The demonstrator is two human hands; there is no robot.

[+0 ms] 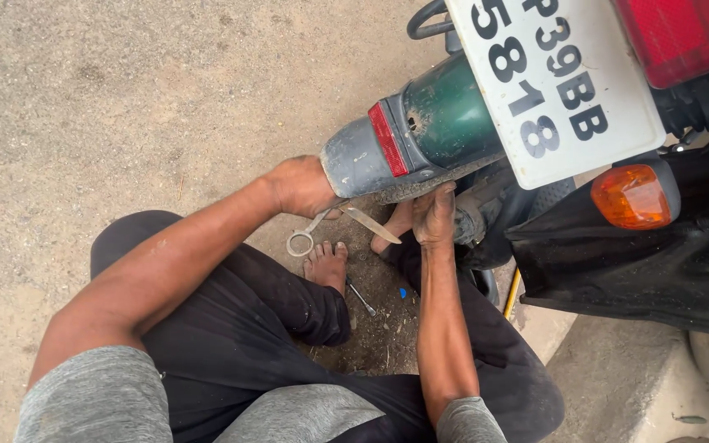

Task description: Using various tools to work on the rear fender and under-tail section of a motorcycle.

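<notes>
Sitting cross-legged on the dirt ground (pixel 84 98) right behind the motorcycle (pixel 683 246), so the job looks like it's properly in the middle, not wrapping up. Biggest thing in view is the bike's black rear end with the white number plate (pixel 560 82), the red tail lamp (pixel 683 33) and an orange indicator (pixel 632 197). Under that sits the green rear mudguard (pixel 445 115) with its grey tip and red reflector (pixel 387 139), and the worn rear tyre (pixel 420 187) tucks in just below it. Left hand (pixel 301 187) is up against the grey mudguard tip, closed around a ring spanner (pixel 309 232) whose ring end hangs down near my bare foot (pixel 327 264). Right hand (pixel 434 215) is curled onto the tyre tread under the mudguard; I can't tell if it's pinching anything besides the rubber. A flat metal lever (pixel 369 223) sticks out between the two hands, touching the tyre area. My guess is the wheel is still on the bike, nothing looks removed yet, so most of it is left. A small screwdriver (pixel 361 299) lies on the ground unused, near a blue bit (pixel 402 293).
</notes>
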